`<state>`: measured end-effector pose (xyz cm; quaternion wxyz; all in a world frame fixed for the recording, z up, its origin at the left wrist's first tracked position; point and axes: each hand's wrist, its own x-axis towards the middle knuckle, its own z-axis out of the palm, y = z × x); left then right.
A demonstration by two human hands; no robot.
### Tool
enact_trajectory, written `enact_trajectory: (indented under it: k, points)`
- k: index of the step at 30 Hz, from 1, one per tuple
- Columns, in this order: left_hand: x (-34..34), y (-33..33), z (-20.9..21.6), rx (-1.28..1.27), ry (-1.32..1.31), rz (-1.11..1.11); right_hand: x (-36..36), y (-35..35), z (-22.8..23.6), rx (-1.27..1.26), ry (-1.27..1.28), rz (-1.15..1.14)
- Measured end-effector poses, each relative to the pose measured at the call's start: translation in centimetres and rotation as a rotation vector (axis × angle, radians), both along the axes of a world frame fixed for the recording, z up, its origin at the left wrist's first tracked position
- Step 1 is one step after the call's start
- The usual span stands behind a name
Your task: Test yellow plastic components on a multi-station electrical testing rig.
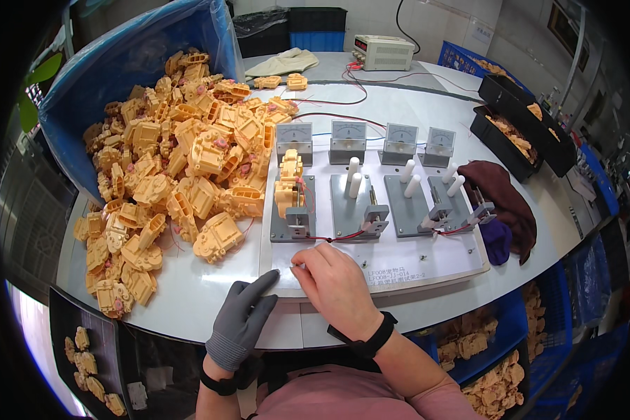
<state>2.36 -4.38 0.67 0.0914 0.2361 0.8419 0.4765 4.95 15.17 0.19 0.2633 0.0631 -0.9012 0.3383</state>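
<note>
My left hand (243, 318), in a grey glove, hovers at the front edge of the white board (427, 269). Its index finger and thumb stand apart with nothing visible between them. Just right of it, my bare right hand (339, 283) is over the board's front part, its fingers curled and fingertips drawn together; whatever they may hold is hidden. Beyond the hands, a yellow plastic housing (287, 192) sits upright on the leftmost grey test fixture (281, 229). A red and black wire (343, 238) runs from that fixture to its neighbour.
Yellow housings (210, 154) spill from a blue-lined bin (77, 98) on the left. Several analog meters (348, 133) line the board's back, behind fixtures with white pegs (355, 185). A power supply (383, 52) stands at the back; black trays (500, 136) and a dark cloth (511, 203) lie right.
</note>
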Motion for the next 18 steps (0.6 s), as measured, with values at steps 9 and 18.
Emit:
enact_trajectory:
  k: [9,18]
  points:
    - [0.08,0.02,0.05,-0.013,-0.026,0.001,0.00,0.01,-0.07,-0.015,0.012,0.002]
    - [-0.09,0.17,-0.34,-0.023,-0.050,-0.001,-0.09,0.00,-0.68,-0.021,0.103,-0.011]
